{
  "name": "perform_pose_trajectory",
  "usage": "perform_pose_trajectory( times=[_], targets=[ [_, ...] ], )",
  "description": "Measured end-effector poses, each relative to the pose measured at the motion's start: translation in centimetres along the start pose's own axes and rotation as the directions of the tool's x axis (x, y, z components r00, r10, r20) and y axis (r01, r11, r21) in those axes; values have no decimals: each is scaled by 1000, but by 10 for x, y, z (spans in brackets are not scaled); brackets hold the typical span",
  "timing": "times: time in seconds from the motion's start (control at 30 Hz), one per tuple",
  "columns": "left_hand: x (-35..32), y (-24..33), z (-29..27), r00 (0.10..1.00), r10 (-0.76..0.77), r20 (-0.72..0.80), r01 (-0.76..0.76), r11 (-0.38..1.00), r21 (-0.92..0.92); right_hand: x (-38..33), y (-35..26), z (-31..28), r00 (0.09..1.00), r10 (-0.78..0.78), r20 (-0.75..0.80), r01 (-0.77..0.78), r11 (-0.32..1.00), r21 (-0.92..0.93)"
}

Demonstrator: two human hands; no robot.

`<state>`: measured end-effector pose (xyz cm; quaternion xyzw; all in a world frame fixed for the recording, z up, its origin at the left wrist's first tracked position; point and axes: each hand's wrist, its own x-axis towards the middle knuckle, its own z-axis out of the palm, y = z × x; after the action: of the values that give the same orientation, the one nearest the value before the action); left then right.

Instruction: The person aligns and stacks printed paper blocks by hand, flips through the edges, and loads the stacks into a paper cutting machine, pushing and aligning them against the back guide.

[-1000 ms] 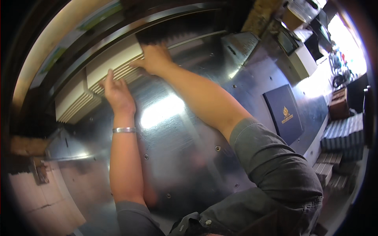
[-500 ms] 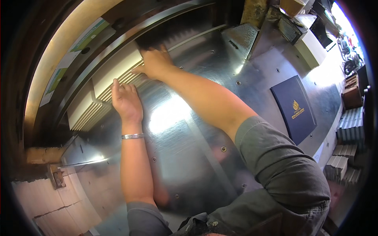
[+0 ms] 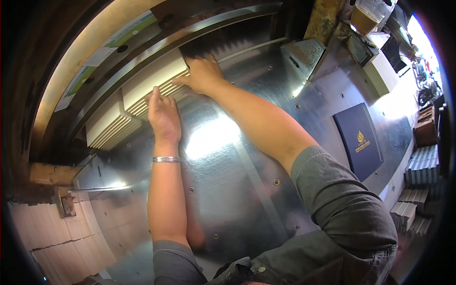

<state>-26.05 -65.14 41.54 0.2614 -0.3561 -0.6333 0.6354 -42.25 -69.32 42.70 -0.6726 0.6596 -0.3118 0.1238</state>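
Two neighbouring stacks of thin, pale books or paper blocks lie under a dark machine beam at the upper left. Their layered edges face me. My left hand [image 3: 165, 116] stands on edge against the front of the right stack [image 3: 154, 78], fingers extended and together, thumb upright. At that stack's right end, my right hand [image 3: 204, 74] presses with fingers spread and thumb toward the front edge; some fingertips are in shadow. The left stack [image 3: 104, 126] meets the right one at a small step, left of my left hand. Neither hand is wrapped around anything.
Beneath my arms spreads a shiny metal table [image 3: 223, 190] dotted with small round fittings. A dark blue hardcover book [image 3: 358, 140] lies at right. Metal side guides [image 3: 304, 57] flank the stacks. A glass of brown drink [image 3: 365, 20] stands far right, with more stacks [image 3: 422, 164] beyond the table.
The view has turned slightly, shifting the scene. My left hand has slid a little rightward along the stack's front. My right hand stays at the stack's right end.
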Motion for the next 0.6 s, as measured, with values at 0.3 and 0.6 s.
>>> perform_pose_trajectory(
  times=[0.3, 0.6],
  targets=[
    [0, -5, 6, 999, 30, 11, -30, 999, 21, -16, 13, -6, 1000, -20, -25, 20, 1000, 19],
    [0, -4, 1, 1000, 14, 25, -15, 1000, 19, -187, -1, -74, 799, -378, 468, 516, 830, -210]
  ],
)
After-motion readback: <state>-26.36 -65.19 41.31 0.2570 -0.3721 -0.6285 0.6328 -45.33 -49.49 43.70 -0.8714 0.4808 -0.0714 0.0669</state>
